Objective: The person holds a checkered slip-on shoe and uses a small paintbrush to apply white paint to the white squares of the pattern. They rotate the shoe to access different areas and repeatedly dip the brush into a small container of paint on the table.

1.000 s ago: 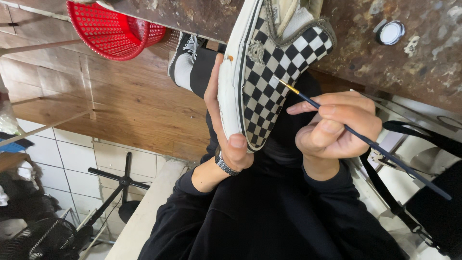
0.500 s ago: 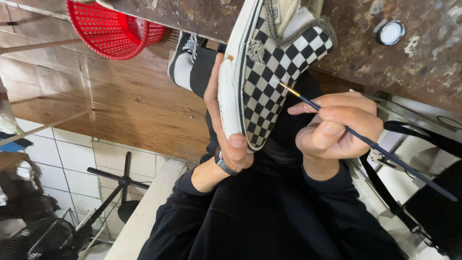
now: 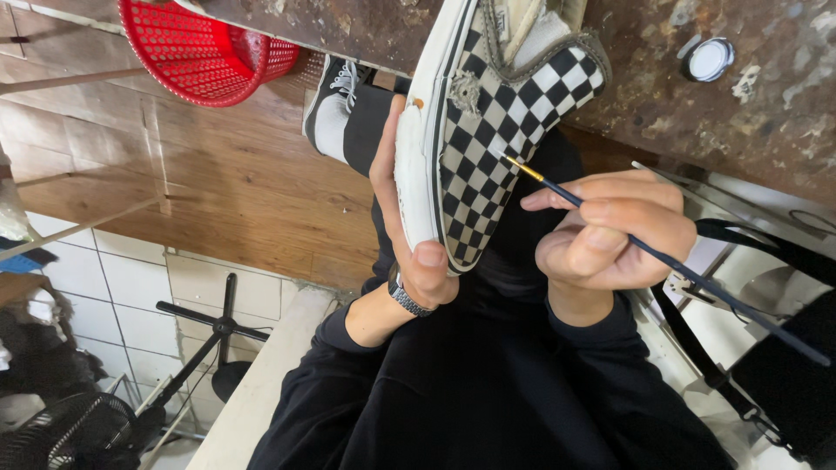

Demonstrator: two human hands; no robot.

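Two bare hands work at the middle of the frame. The left hand (image 3: 409,226) is wrapped around a checkered shoe (image 3: 488,139), fingers curled shut behind its white sole edge with the thumb pressed on the toe end, holding it up with the toe pointing down toward the person's lap. A metal watch (image 3: 406,298) sits on that wrist. The right hand (image 3: 610,235), just right of the shoe, has its fingers closed in a pinch on a thin dark brush (image 3: 679,265); the long handle runs down to the lower right of the frame, and the gold-collared tip touches the black-and-white checks near the middle of the shoe's side. The shoe fills the upper centre, its open heel end up against the stained worktop (image 3: 662,96) along the top. A small round tin (image 3: 707,59) lies on that worktop at upper right. A red basket (image 3: 192,48) is at upper left, above the wooden floor (image 3: 218,183). A foot in a dark sneaker (image 3: 335,109) shows left of the shoe.
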